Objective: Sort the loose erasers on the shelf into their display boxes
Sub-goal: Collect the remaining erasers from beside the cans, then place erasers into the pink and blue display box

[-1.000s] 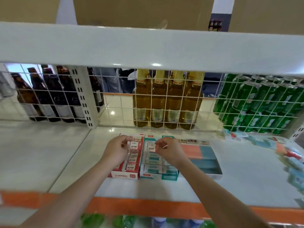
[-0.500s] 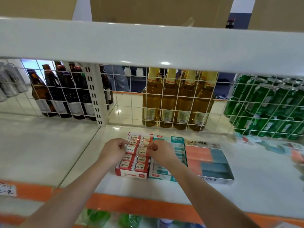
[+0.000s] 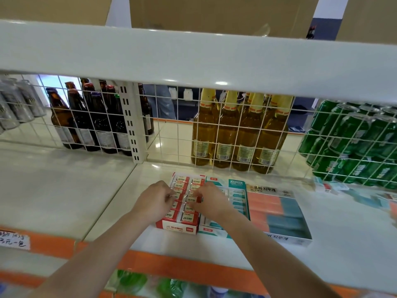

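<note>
A red display box (image 3: 178, 227) filled with two columns of red-and-white 2B erasers (image 3: 189, 216) sits near the front of the white shelf. My left hand (image 3: 153, 204) rests over its left column, fingers pinched on a red eraser there. From the right, my right hand (image 3: 211, 201) reaches across and its fingertips pinch a red eraser (image 3: 193, 198) in the right column. A teal display box (image 3: 237, 187) with teal erasers stands right beside the red one, partly hidden by my right hand. Loose erasers (image 3: 326, 187) lie blurred at the far right of the shelf.
A large salmon-and-teal eraser box (image 3: 279, 214) stands right of the teal box. A white wire grid (image 3: 171, 134) backs the shelf, with brown bottles (image 3: 86, 125), yellow bottles (image 3: 236, 136) and green cans (image 3: 354, 145) behind it. An orange strip (image 3: 182, 269) marks the front edge.
My right hand has moved left from the teal box to the red box. My left hand stayed on the red box's left column. The camera has shifted left.
</note>
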